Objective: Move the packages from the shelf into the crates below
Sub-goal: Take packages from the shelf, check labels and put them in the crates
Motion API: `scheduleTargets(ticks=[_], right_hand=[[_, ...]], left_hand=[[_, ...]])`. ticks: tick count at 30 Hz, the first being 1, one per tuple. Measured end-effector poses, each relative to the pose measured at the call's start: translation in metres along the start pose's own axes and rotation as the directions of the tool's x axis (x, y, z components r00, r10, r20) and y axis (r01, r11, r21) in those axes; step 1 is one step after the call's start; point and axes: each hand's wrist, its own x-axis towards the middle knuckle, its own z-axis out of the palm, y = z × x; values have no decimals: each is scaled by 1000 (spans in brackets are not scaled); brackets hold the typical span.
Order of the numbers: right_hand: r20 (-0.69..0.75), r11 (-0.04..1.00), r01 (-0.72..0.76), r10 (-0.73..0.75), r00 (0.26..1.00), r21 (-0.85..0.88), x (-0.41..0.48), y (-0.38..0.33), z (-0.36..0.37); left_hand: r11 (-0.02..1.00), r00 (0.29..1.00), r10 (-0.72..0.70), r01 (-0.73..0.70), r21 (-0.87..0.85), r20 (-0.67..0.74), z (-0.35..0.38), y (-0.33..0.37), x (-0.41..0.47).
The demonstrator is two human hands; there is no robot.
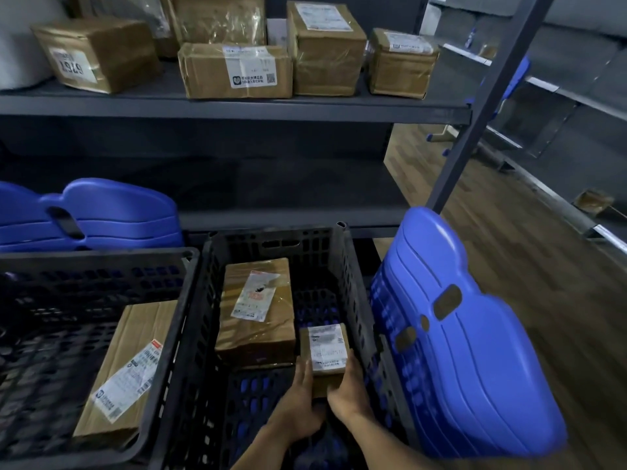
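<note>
head view: one camera, looking down past a dark shelf (237, 105) into two black crates
left hand (298, 401): clamped on the left side of the small package (327, 354), fingers running up along it
right hand (353, 391): clamped on the package's right side, opposite the left hand
small package: brown box with a white label on top, held between both hands inside the right crate (356, 300), low at its near right; cannot tell if it touches the crate floor
large package (256, 310): lies in the same crate, just beside the small package on its far left, torn label facing up
left crate (101, 254): touches the right crate, holds one flat package (125, 371) against its right wall, label up
shelf packages: four brown boxes in the front row, numbered box (95, 52), QR-label box (234, 71), tall box (325, 49) and end box (402, 62); a plastic-wrapped parcel (220, 18) behind them
blue panels: one stack (101, 212) behind the left crate, another stack (468, 334) leaning at the right crate's right side
floor (509, 232): wood planks
</note>
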Motion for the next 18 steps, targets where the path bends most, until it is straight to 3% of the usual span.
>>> scheduleTargets(ticks=[6, 10, 15, 18], right_hand=[[215, 980, -27, 71, 974, -198, 18, 2, 2], [290, 957, -4, 91, 953, -290, 24, 0, 2], [325, 913, 53, 89, 942, -404, 29, -4, -3], [274, 809, 124, 48, 961, -575, 25, 2, -2]], left_hand=[[998, 995, 59, -61, 21, 76, 2, -20, 14], [997, 985, -30, 18, 72, 168, 1, -25, 20], [985, 981, -34, 0, 174, 191, -3, -27, 27], [951, 979, -74, 12, 310, 191, -6, -25, 26]])
